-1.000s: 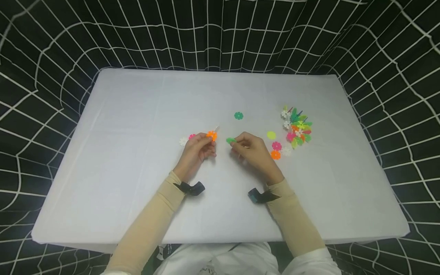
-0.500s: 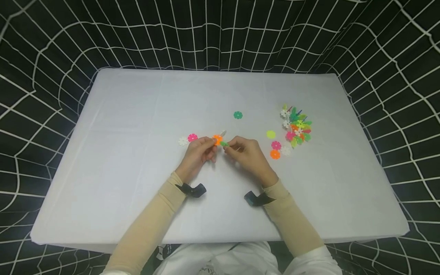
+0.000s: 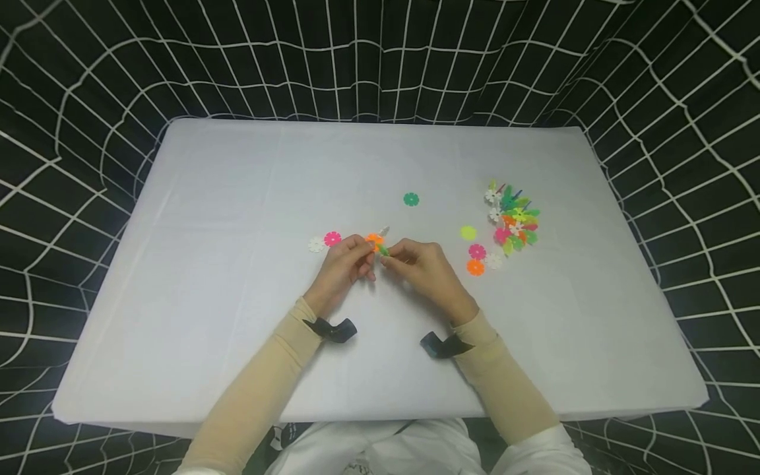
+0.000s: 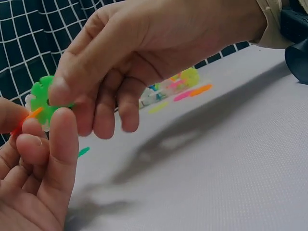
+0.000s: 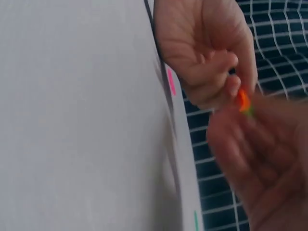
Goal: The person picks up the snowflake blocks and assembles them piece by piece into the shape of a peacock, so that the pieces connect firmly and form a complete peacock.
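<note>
My left hand (image 3: pixel 340 269) pinches an orange flower-shaped notched disc (image 3: pixel 373 239) above the middle of the table. A white piece (image 3: pixel 384 230) sticks out at the orange disc's far side; it looks joined to it. Between thumb and fingers, my right hand (image 3: pixel 426 269) grips a green notched disc (image 3: pixel 383 251). In the left wrist view, the green disc (image 4: pixel 41 94) meets the edge of the orange one (image 4: pixel 33 114) at an angle. Fingers cover much of both pieces. The right wrist view is blurred, showing only a bit of orange disc (image 5: pixel 243 100) between the hands.
A pink disc (image 3: pixel 332 239) and a white disc (image 3: pixel 316 245) lie left of my left hand. Farther back is a dark green disc (image 3: pixel 411 199). Yellow (image 3: pixel 468 232), pink, orange and white discs lie to the right, beside a multicoloured cluster (image 3: pixel 515 218). Netting surrounds the white table (image 3: pixel 225 198).
My right hand has moved left with the green disc, bringing it against the orange disc. The left hand has shifted slightly right. In the last half second the green disc has tilted a little.
</note>
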A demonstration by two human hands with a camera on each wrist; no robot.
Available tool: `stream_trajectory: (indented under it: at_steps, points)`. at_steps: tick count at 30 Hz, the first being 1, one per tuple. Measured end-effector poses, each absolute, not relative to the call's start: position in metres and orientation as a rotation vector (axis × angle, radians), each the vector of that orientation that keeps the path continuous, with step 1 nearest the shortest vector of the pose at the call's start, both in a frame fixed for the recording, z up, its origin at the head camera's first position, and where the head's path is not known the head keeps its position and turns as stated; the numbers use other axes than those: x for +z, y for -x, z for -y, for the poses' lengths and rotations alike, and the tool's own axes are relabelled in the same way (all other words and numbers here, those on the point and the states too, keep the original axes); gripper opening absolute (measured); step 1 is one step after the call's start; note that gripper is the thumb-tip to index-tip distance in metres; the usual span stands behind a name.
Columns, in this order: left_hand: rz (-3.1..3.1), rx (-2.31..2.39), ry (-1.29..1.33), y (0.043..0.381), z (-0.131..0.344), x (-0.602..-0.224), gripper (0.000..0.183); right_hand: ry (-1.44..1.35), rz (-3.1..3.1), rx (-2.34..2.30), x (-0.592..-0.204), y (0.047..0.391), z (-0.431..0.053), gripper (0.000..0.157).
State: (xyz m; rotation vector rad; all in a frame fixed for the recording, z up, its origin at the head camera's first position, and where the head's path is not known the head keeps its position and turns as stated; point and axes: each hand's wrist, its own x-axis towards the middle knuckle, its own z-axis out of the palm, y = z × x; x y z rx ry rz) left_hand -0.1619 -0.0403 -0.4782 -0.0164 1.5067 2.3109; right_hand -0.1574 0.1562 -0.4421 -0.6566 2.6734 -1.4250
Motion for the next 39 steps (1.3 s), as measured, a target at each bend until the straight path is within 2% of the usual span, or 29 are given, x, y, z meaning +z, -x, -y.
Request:
stream_trajectory:
  at_steps: [5,8,12,16,20,28,31,39]
  points:
    - [-1.456,2.349,-0.001,0.162,0.043,-0.477,0.011,0.519,-2.566,-1.417,-0.440,0.163,-0.172,0.022]
    - [-1.426,2.365,0.009,0.163,0.044,-0.477,0.011,0.331,-2.701,-1.389,-0.436,0.169,-0.187,0.024]
    - [-1.399,2.375,0.024,0.164,0.045,-0.477,0.011,0.008,-2.945,-1.168,-0.433,0.175,-0.209,0.027]
    - [-1.389,2.386,0.008,0.164,0.045,-0.478,0.009,-0.177,-3.007,-0.884,-0.434,0.179,-0.228,0.041]
    - [-1.385,2.394,-0.010,0.165,0.046,-0.479,0.009,-0.196,-2.961,-0.718,-0.435,0.183,-0.238,0.047]
    - [-1.385,2.363,-0.001,0.165,0.047,-0.479,0.008,-0.098,-2.950,-0.686,-0.441,0.187,-0.241,0.042]
    - [-1.371,2.361,0.009,0.165,0.047,-0.479,0.006,-0.081,-2.892,-0.827,-0.441,0.186,-0.234,0.036]
    - [-1.365,2.334,-0.019,0.166,0.047,-0.478,0.003,0.145,-2.338,-1.607,-0.432,0.174,-0.187,0.027]
